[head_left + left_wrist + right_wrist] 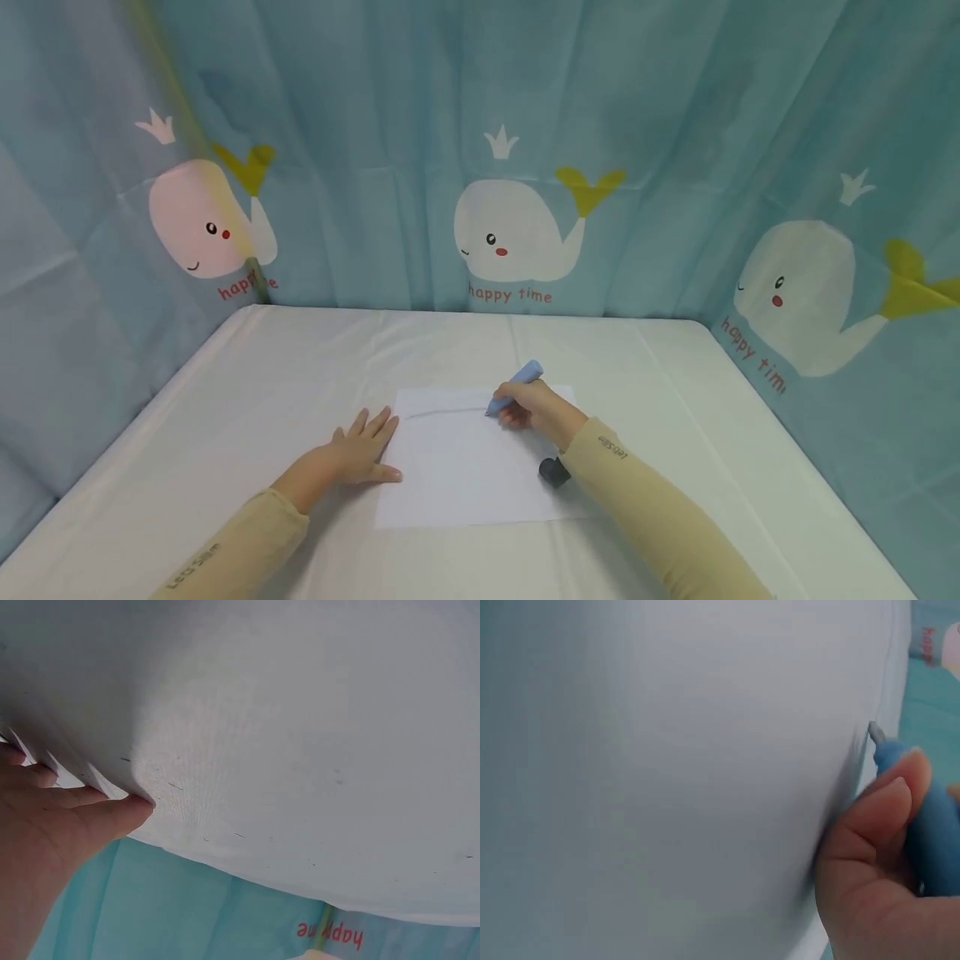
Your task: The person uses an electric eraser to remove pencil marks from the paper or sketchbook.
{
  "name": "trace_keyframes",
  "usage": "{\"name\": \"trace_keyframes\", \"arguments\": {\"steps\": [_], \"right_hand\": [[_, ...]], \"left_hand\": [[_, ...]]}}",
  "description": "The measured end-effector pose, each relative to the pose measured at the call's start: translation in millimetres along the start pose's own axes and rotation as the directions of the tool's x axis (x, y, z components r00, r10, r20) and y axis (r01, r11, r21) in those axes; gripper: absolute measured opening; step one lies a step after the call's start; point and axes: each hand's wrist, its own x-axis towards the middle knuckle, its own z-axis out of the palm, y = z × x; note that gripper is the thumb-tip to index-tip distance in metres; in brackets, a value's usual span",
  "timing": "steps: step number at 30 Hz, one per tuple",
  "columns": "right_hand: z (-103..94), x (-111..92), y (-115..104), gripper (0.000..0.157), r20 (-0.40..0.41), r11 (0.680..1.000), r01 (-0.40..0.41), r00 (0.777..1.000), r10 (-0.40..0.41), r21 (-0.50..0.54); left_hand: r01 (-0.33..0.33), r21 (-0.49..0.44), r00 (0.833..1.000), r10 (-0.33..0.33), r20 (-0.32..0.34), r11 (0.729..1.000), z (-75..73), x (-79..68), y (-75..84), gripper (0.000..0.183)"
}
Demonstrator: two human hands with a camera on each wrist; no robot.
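Observation:
A white sheet of paper (465,475) lies flat, with a faint, nearly straight line running across its upper part. In the head view my right hand (528,406) grips a thick light-blue marker (527,372) near its tip, which meets the right end of that line. The marker's grey tip and blue barrel (937,840) also show in the right wrist view, pinched between thumb and fingers. My left hand (360,454) lies with its fingers spread at the paper's left edge, the thumb on or just beside the sheet.
A white cloth covers the table (315,358) under the paper. Beside the right sleeve, over the paper's right part, a small black object (552,472) shows. Blue curtains (375,225) printed with whales stand behind and at both sides.

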Motion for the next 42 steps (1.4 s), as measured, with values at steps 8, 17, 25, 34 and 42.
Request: {"name": "trace_keyframes", "arguments": {"steps": [8, 17, 25, 34, 42], "right_hand": [[-0.1, -0.1, -1.1, 0.017, 0.013, 1.0, -0.025, 1.0, 0.025, 0.003], [-0.1, -0.4, 0.1, 0.021, 0.022, 0.999, -0.026, 0.999, 0.026, 0.021], [-2.9, 4.5, 0.8, 0.031, -0.092, 0.997, 0.004, 0.996, 0.003, 0.076], [4.4, 3.2, -0.8, 0.021, -0.075, 0.999, 0.012, 0.997, -0.009, 0.05], [3.5, 2.5, -2.2, 0.018, 0.011, 0.999, -0.003, 1.0, 0.003, 0.044]], "left_hand": [[0.002, -0.003, 1.0, -0.002, -0.001, 1.0, -0.1, 0.5, 0.0, 0.096], [0.016, 0.008, 1.0, -0.016, -0.003, 1.0, 0.9, 0.3, 0.5, 0.095], [0.008, 0.002, 1.0, -0.008, -0.003, 1.0, -1.5, 0.7, 1.0, 0.096], [0.006, 0.001, 1.0, -0.006, -0.008, 1.0, 0.5, 0.7, -3.1, 0.097], [0.01, -0.009, 1.0, -0.01, -0.007, 1.0, -0.1, -0.3, -1.0, 0.096]]}}
